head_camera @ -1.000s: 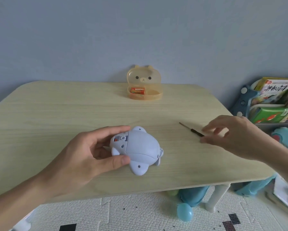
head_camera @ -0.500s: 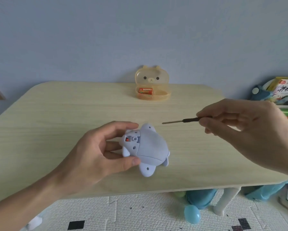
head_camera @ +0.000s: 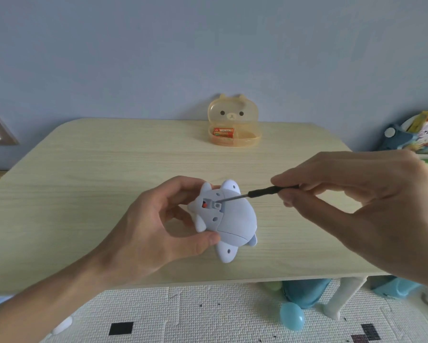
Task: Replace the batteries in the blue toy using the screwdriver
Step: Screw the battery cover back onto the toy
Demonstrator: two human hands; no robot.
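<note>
Screwdriver (head_camera: pixel 262 193) was pinched in the right hand (head_camera: pixel 351 201), its tip set against the upturned underside of the blue toy (head_camera: pixel 235 219), which was gripped between thumb and fingers of the left hand (head_camera: pixel 156 233) over the table (head_camera: pixel 84 181).

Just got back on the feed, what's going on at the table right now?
A person is working on the battery swap. The left hand grips the blue toy, underside up, over the table. The right hand pinches the screwdriver by its black handle, with the tip at the small screw recess beside the toy's red switch; whether it is seated in the screw is unclear. A battery lies in the open orange bear case at the table's far edge.
</note>
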